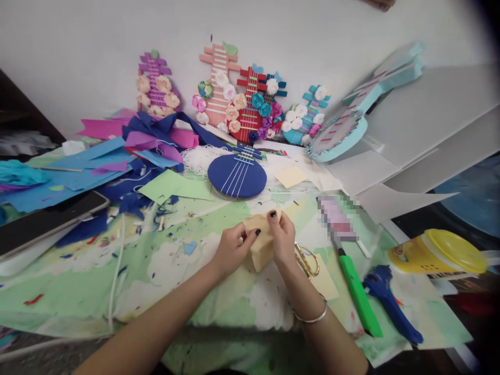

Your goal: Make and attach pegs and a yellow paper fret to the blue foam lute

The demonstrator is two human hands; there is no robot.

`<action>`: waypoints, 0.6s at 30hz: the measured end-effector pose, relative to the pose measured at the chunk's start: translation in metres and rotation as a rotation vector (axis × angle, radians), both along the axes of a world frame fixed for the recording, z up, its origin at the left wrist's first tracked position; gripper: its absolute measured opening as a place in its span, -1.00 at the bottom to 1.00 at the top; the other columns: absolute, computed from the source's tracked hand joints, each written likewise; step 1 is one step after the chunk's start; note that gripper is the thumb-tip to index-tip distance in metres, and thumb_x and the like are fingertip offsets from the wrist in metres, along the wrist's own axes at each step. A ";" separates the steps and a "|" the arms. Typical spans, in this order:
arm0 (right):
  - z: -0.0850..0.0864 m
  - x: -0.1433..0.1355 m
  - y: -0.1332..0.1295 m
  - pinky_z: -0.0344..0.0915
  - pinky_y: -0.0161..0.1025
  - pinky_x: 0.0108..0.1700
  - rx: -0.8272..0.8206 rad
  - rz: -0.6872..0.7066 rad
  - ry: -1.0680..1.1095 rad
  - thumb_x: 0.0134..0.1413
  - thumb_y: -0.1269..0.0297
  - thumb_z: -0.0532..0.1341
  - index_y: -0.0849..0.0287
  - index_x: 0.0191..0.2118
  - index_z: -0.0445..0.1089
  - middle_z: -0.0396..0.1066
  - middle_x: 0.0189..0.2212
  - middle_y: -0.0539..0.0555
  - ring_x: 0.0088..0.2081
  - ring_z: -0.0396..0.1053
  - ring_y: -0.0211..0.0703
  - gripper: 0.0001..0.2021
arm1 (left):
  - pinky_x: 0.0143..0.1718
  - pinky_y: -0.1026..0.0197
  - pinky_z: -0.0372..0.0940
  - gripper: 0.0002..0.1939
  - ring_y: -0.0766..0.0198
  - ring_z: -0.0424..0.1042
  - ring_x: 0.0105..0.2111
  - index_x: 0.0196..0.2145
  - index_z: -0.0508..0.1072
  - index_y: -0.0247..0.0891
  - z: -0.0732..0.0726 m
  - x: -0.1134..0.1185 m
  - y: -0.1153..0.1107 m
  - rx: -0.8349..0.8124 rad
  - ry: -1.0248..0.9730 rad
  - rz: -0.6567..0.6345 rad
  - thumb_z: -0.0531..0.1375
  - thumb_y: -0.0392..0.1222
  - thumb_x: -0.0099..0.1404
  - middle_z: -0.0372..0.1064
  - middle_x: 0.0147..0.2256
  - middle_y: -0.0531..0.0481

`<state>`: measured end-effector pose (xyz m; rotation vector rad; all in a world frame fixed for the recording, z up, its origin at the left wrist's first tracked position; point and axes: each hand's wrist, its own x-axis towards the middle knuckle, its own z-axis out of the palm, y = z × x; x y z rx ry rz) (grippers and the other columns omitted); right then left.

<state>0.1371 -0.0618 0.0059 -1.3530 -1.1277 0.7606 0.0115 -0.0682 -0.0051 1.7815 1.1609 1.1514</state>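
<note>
A pale yellow crumpled piece of paper is held between both hands above the green and white table cover. My left hand pinches its left edge, thumb on top. On the other side my right hand grips the upper right part, with the thumb pressed on the paper. Gold-handled scissors lie just right of my right hand, partly over a flat pale yellow sheet. Beyond the hands sits a round dark blue paper instrument with white strings.
Right: green cutter, blue tool, yellow tub. Left: phone, coloured paper, white cord. Flowered paper instruments lean on the back wall; a light blue one stands at right.
</note>
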 end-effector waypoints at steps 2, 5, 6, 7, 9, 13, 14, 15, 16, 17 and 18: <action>0.000 -0.001 0.000 0.13 -0.35 -0.54 0.002 -0.012 0.061 -0.07 -0.10 0.13 0.19 -0.50 0.23 0.24 -0.61 -0.04 -0.54 0.17 -0.27 -0.61 | -0.49 0.30 0.17 -0.74 0.35 0.25 -0.56 -0.49 0.37 -0.30 0.000 0.001 -0.002 -0.020 -0.011 -0.035 0.07 -0.07 0.20 0.31 -0.60 0.04; -0.002 -0.002 -0.003 0.06 -0.37 -0.62 0.009 -0.032 0.118 -0.07 -0.13 0.12 0.19 -0.60 0.16 0.16 -0.68 -0.06 -0.62 0.10 -0.33 -0.56 | -0.49 0.30 0.17 -0.73 0.35 0.26 -0.56 -0.49 0.39 -0.30 -0.001 0.002 -0.003 -0.043 -0.021 -0.077 0.07 -0.06 0.20 0.32 -0.59 0.03; -0.003 -0.002 -0.004 0.03 -0.38 -0.65 0.009 -0.032 0.121 -0.05 -0.14 0.09 0.18 -0.64 0.11 0.12 -0.71 -0.07 -0.64 0.07 -0.34 -0.54 | -0.49 0.30 0.17 -0.73 0.35 0.26 -0.56 -0.49 0.39 -0.30 -0.002 0.002 -0.003 -0.048 -0.025 -0.080 0.07 -0.06 0.20 0.33 -0.59 0.03; -0.003 -0.002 -0.005 -0.01 -0.38 -0.67 0.005 -0.031 0.116 -0.04 -0.16 0.07 0.16 -0.66 0.07 0.08 -0.74 -0.08 -0.67 0.04 -0.36 -0.51 | -0.50 0.30 0.17 -0.73 0.35 0.26 -0.56 -0.49 0.39 -0.31 -0.002 0.002 -0.003 -0.052 -0.030 -0.080 0.07 -0.06 0.20 0.33 -0.58 0.03; -0.005 -0.002 -0.007 -0.06 -0.38 -0.70 -0.003 -0.038 0.089 -0.03 -0.18 0.04 0.14 -0.69 0.00 0.01 -0.78 -0.10 -0.70 -0.02 -0.38 -0.49 | -0.52 0.31 0.16 -0.73 0.35 0.26 -0.56 -0.51 0.38 -0.30 -0.003 0.002 -0.003 -0.064 -0.041 -0.081 0.09 -0.05 0.19 0.33 -0.58 0.02; -0.011 0.000 -0.002 -0.04 -0.37 -0.71 -0.052 -0.040 0.120 -0.05 -0.20 0.05 0.13 -0.69 0.01 0.05 -0.79 -0.08 -0.71 0.03 -0.36 -0.48 | -0.53 0.31 0.15 -0.74 0.35 0.26 -0.56 -0.50 0.38 -0.30 -0.004 0.002 -0.002 -0.114 -0.085 -0.110 0.09 -0.05 0.19 0.33 -0.57 0.03; -0.012 0.001 0.001 0.00 -0.37 -0.70 -0.076 -0.018 0.162 -0.05 -0.22 0.04 0.14 -0.67 0.06 0.10 -0.77 -0.05 -0.69 0.08 -0.34 -0.49 | -0.53 0.31 0.15 -0.74 0.36 0.26 -0.56 -0.49 0.38 -0.30 -0.004 0.002 -0.002 -0.125 -0.100 -0.115 0.09 -0.06 0.19 0.34 -0.56 0.02; -0.014 0.002 0.004 0.05 -0.37 -0.68 -0.095 0.010 0.209 -0.04 -0.23 0.01 0.16 -0.63 0.12 0.17 -0.73 -0.03 -0.67 0.13 -0.31 -0.49 | -0.52 0.30 0.15 -0.74 0.35 0.26 -0.56 -0.47 0.39 -0.31 -0.004 0.002 -0.002 -0.130 -0.114 -0.113 0.09 -0.06 0.20 0.34 -0.55 0.02; -0.015 0.003 0.007 0.10 -0.37 -0.65 -0.102 0.041 0.250 -0.03 -0.24 -0.03 0.17 -0.57 0.19 0.25 -0.68 0.00 -0.63 0.19 -0.29 -0.48 | -0.52 0.30 0.16 -0.74 0.35 0.26 -0.55 -0.46 0.39 -0.31 -0.004 0.002 -0.002 -0.127 -0.126 -0.101 0.08 -0.06 0.20 0.35 -0.54 0.01; -0.015 0.004 0.009 0.15 -0.36 -0.61 -0.093 0.066 0.275 -0.01 -0.24 -0.07 0.18 -0.50 0.24 0.31 -0.61 0.03 -0.59 0.24 -0.26 -0.47 | -0.51 0.30 0.16 -0.75 0.35 0.27 -0.55 -0.46 0.40 -0.31 -0.004 0.001 -0.001 -0.115 -0.132 -0.081 0.08 -0.07 0.20 0.35 -0.53 0.01; -0.014 0.005 0.010 0.19 -0.35 -0.56 -0.072 0.079 0.280 0.01 -0.24 -0.09 0.19 -0.44 0.27 0.34 -0.55 0.05 -0.54 0.28 -0.25 -0.47 | -0.51 0.29 0.16 -0.75 0.34 0.27 -0.54 -0.45 0.40 -0.31 -0.003 0.001 -0.001 -0.097 -0.131 -0.053 0.08 -0.07 0.20 0.35 -0.53 0.01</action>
